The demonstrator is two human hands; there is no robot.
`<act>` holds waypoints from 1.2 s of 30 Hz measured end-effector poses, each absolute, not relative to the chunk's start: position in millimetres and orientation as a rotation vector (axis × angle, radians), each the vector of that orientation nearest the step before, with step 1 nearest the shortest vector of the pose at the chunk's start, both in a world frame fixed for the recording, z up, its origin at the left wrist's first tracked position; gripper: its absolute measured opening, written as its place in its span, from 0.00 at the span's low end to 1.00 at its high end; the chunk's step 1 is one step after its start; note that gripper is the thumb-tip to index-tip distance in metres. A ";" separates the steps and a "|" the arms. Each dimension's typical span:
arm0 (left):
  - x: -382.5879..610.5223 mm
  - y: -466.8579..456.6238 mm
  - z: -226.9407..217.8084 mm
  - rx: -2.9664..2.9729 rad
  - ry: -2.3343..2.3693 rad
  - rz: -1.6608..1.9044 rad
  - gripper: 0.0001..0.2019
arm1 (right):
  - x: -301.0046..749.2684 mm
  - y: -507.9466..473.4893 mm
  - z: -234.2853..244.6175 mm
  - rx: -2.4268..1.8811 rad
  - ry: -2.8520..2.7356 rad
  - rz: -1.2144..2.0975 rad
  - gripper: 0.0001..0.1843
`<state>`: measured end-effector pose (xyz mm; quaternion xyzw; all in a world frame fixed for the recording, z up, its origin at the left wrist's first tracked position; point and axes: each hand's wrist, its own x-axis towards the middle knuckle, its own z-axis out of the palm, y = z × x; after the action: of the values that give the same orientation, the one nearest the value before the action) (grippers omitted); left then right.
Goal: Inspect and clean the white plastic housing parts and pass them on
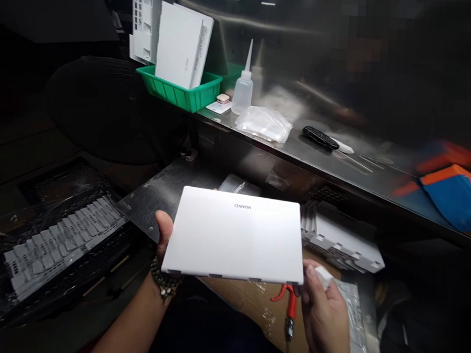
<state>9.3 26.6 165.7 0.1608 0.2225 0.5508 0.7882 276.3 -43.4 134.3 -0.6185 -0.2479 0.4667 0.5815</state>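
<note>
A white plastic cover, with HUAWEI printed upside down along its far edge, is held up in front of me. My left hand supports it at the left side, thumb showing at the edge and the other fingers hidden underneath. Near the cover's right front corner, my right hand pinches a small white wad, which looks like folded cloth. Its fingertips are at the cover's edge; whether they also grip it, I cannot tell. Below lies a red-orange air gun on brown cardboard.
Along a metal shelf stand a green bin holding white covers, a squeeze bottle, clear bags and black-handled tools. White housings sit under it at right; a crate holds more at left.
</note>
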 end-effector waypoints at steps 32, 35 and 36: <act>9.6 39.0 185.1 0.912 1.238 1.057 0.30 | 292.0 -49.5 124.3 -1.578 -0.752 1.104 0.26; 8.0 39.9 183.0 0.829 1.216 1.048 0.30 | 293.2 -49.8 120.2 -1.575 -0.741 1.123 0.27; 7.3 40.2 182.5 0.795 1.201 1.042 0.30 | 293.8 -49.9 118.7 -1.572 -0.732 1.130 0.27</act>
<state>7.3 40.2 182.5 0.3471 0.5246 0.4550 0.6303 293.8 -49.9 118.7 -0.6531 -0.3042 0.4695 0.5104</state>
